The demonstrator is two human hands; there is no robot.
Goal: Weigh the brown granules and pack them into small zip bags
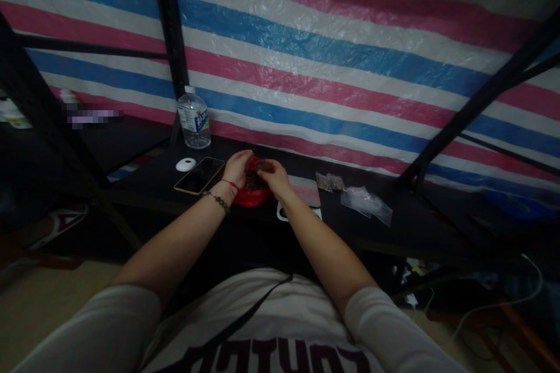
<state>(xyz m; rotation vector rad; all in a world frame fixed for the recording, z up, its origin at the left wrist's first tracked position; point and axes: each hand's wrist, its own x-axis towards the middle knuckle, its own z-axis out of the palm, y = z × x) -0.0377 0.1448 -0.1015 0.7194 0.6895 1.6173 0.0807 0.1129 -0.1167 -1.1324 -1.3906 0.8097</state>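
Observation:
A red plastic bag [250,194] lies on the black table [394,227] straight ahead of me. My left hand [237,168] curls round the bag's left rim, fingers closed on it. My right hand [272,178] pinches at the bag's open top, where small dark pieces [261,164] show; I cannot make out what they are. A red string and a bead bracelet sit on my left wrist.
A phone [199,175] and a small white oval object [186,164] lie left of the bag, with a water bottle [193,117] behind them. Small clear packets [366,200] lie to the right. A striped tarp [332,41] hangs behind the table, with black frame poles.

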